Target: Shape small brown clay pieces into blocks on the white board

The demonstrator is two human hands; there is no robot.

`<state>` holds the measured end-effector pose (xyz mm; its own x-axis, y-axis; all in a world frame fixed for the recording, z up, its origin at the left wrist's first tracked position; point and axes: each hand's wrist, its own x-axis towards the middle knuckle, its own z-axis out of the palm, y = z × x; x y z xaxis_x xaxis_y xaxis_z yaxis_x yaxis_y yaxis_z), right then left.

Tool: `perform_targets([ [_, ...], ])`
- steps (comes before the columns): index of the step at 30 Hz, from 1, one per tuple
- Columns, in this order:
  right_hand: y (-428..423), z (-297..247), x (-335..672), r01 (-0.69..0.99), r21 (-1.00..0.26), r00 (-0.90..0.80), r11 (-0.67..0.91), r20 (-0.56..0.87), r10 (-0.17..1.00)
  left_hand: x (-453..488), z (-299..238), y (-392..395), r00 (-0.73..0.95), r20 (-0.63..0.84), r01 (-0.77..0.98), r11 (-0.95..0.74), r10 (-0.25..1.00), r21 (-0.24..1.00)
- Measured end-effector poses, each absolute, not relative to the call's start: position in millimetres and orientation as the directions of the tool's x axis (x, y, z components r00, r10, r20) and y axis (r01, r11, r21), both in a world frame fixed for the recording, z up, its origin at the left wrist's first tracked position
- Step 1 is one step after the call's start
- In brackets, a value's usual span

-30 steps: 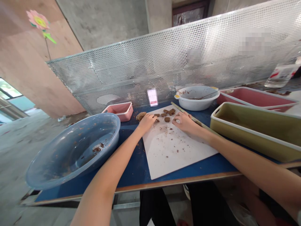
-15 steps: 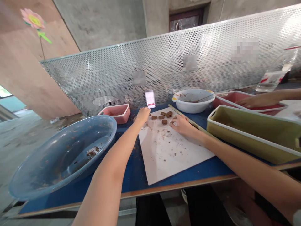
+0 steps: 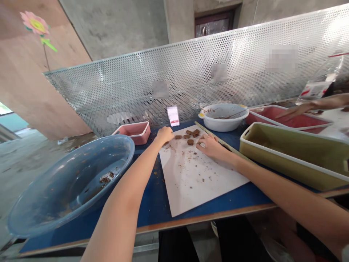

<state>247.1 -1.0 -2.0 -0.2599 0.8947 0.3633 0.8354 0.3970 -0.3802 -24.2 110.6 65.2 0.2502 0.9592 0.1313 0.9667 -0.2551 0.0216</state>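
A white board (image 3: 188, 189) lies on the blue table, dotted with dark crumbs. Several small brown blocks (image 3: 190, 142) are spread over its far part. My left hand (image 3: 165, 134) is closed at the board's far left corner, knuckles up; what its fingers hold, if anything, is hidden. Just right of the blocks, my right hand (image 3: 208, 143) rests low over the board with fingers curled inward and thumb near the fingertips. Whatever is between them is too small to make out. Along the board's right edge runs a thin pale stick (image 3: 229, 145), partly behind my right hand.
At left stands a large blue basin (image 3: 35, 203) with wet residue. A pink tub (image 3: 140, 137), a phone-like lit screen (image 3: 173, 118) and a white basin (image 3: 225, 124) line the back. On the right are an olive trough (image 3: 272, 153), a red tray (image 3: 257, 115) and another person's hand (image 3: 297, 109).
My left hand has shifted slightly at the corner and looks more tightly closed. My right hand stays nearly in place. The other person's hand has lifted a little over the red tray.
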Motion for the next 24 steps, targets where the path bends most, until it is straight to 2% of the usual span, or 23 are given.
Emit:
perform_targets([
  [7, -1.6, 1.6, 246.6, 0.833, -0.397, -0.255, 0.385, 0.341, 0.905, -46.3, 67.0, 101.2, 0.257, 0.132, 0.943, -0.279, 0.957, 0.18],
  [12, -4.1, 5.1, 245.1, 0.84, -0.389, -0.268, 0.379, 0.311, 0.912, -51.7, 63.8, 100.5, 0.249, 0.176, 0.931, -0.286, 0.952, 0.226],
  [24, 0.2, 1.6, 247.3, 0.822, -0.413, -0.278, 0.392, 0.31, 0.909, -57.4, 42.6, 81.7, 0.236, 0.26, 0.959, -0.267, 0.936, 0.091],
])
